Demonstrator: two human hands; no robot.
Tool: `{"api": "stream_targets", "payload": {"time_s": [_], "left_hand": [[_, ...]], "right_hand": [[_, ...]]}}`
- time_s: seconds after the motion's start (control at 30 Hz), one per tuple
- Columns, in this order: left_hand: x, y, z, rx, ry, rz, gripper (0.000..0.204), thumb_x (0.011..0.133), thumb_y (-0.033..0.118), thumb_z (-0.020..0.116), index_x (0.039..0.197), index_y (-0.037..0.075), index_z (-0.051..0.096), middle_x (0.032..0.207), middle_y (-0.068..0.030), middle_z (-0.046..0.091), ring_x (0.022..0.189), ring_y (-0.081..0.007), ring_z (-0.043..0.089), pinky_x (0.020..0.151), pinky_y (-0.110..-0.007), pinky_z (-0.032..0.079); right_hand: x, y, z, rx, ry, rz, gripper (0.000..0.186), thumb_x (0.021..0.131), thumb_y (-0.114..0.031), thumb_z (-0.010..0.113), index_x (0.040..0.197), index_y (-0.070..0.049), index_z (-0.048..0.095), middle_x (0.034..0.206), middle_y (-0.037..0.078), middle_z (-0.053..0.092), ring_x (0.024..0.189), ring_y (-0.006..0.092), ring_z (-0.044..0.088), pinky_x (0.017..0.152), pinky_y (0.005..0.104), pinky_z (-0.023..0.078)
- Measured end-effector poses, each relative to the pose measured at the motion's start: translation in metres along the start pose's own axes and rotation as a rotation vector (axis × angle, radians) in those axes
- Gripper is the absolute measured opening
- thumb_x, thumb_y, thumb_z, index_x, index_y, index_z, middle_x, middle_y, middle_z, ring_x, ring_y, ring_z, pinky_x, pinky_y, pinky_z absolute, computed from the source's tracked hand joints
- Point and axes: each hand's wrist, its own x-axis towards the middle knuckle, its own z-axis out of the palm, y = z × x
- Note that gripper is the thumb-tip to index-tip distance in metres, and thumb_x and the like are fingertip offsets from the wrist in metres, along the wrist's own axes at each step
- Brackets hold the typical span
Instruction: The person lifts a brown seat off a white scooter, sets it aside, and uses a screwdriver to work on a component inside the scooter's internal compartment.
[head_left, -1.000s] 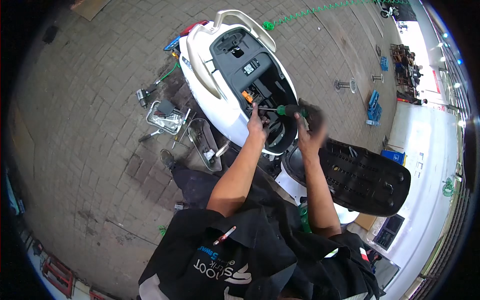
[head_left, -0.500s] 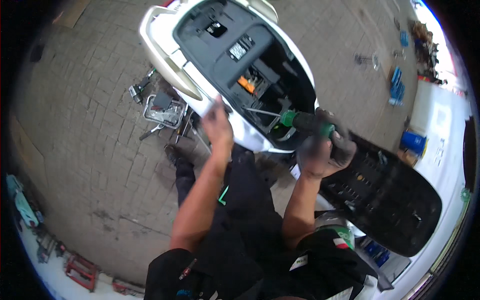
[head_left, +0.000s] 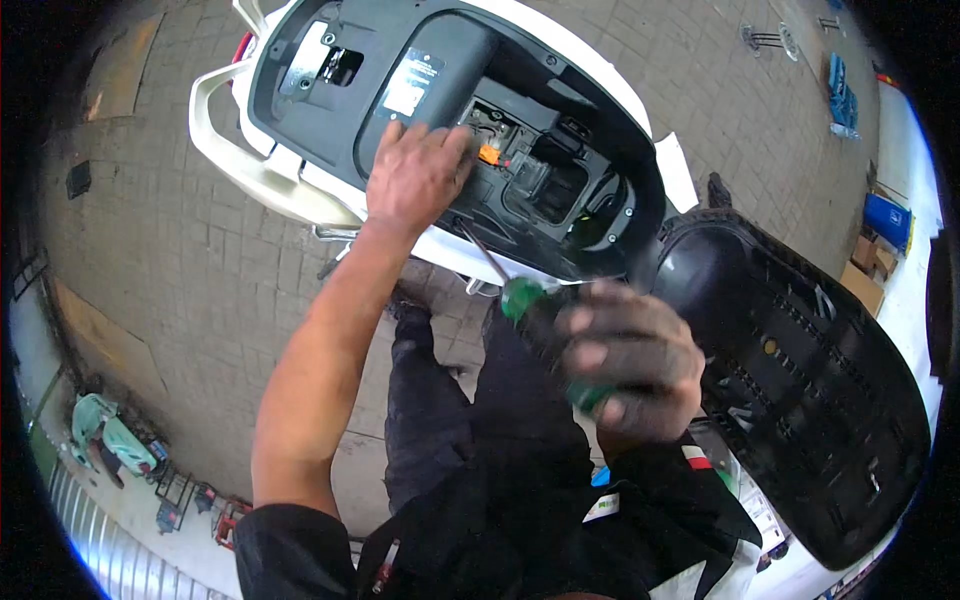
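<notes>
A white scooter [head_left: 600,55] stands in front of me with its dark under-seat compartment [head_left: 545,235] exposed. My left hand [head_left: 415,175] is over the compartment's near rim, fingers apart and reaching inward, with nothing visible in it. Close to its fingertips are an orange connector [head_left: 489,154] and a label on the dark plastic. Wrapped in the blurred, dark-smudged fingers of my right hand [head_left: 640,360] is a screwdriver [head_left: 522,299] with a green and black handle. Its metal shaft slants up and left, the tip at the compartment's near edge; whether it touches a screw is unclear.
The raised black seat [head_left: 800,390], its underside showing, hangs open at the right beside my right hand. A pale grab rail [head_left: 215,160] juts from the scooter's left end. Blue items [head_left: 843,95] lie on the paving at the far right, above a blue box [head_left: 888,222].
My left hand has moved from the scooter's outer side panel to over the compartment rim. My right hand has come nearer to me, still holding the screwdriver, and the view has shifted.
</notes>
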Motion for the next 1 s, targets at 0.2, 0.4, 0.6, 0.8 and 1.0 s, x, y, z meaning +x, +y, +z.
{"api": "stream_targets", "payload": {"time_s": [0.2,0.4,0.6,0.8,1.0], "left_hand": [[-0.001,-0.001,0.001,0.047,0.002,0.035,0.016,0.086,0.027,0.070,0.092,0.013,0.064,0.075,-0.0020,0.064,0.076,-0.0223,0.061,0.071,-0.039,0.044],[0.008,0.003,-0.002,0.062,-0.032,0.067,0.015,0.086,0.026,0.070,0.093,0.014,0.063,0.072,-0.0016,0.061,0.071,-0.0228,0.060,0.070,-0.039,0.042],[0.008,0.003,-0.001,0.062,-0.107,0.084,0.017,0.086,0.027,0.069,0.096,0.014,0.064,0.075,-0.0014,0.064,0.074,-0.0230,0.060,0.073,-0.040,0.042],[0.007,0.002,0.002,0.076,-0.142,0.068,0.015,0.087,0.026,0.068,0.096,0.015,0.064,0.075,-0.0006,0.064,0.075,-0.0223,0.061,0.073,-0.041,0.042],[0.003,0.001,0.004,0.120,-0.156,0.078,0.014,0.086,0.025,0.068,0.094,0.015,0.064,0.074,-0.0001,0.063,0.076,-0.0221,0.061,0.074,-0.040,0.042]], "right_hand": [[-0.002,-0.011,0.013,0.034,0.128,-0.006,0.028,0.071,-0.013,0.083,0.095,-0.016,0.069,0.109,0.010,0.064,0.097,0.0273,0.065,0.088,0.0488,0.059],[0.012,-0.013,0.005,-0.066,-0.096,0.011,0.031,0.073,-0.017,0.081,0.102,-0.015,0.070,0.132,0.014,0.062,0.119,0.0338,0.061,0.098,0.0494,0.054],[-0.004,-0.010,0.015,-0.091,0.127,-0.082,0.026,0.078,-0.014,0.077,0.103,-0.015,0.070,0.127,0.013,0.065,0.116,0.0311,0.063,0.101,0.0506,0.050],[-0.002,-0.016,0.005,-0.149,0.019,-0.008,0.031,0.073,-0.014,0.081,0.103,-0.019,0.070,0.124,0.006,0.066,0.113,0.0279,0.062,0.099,0.0493,0.051],[0.000,-0.024,0.010,-0.157,0.117,0.081,0.032,0.071,-0.014,0.082,0.099,-0.024,0.071,0.117,0.001,0.069,0.110,0.0231,0.061,0.106,0.0527,0.044]]}}
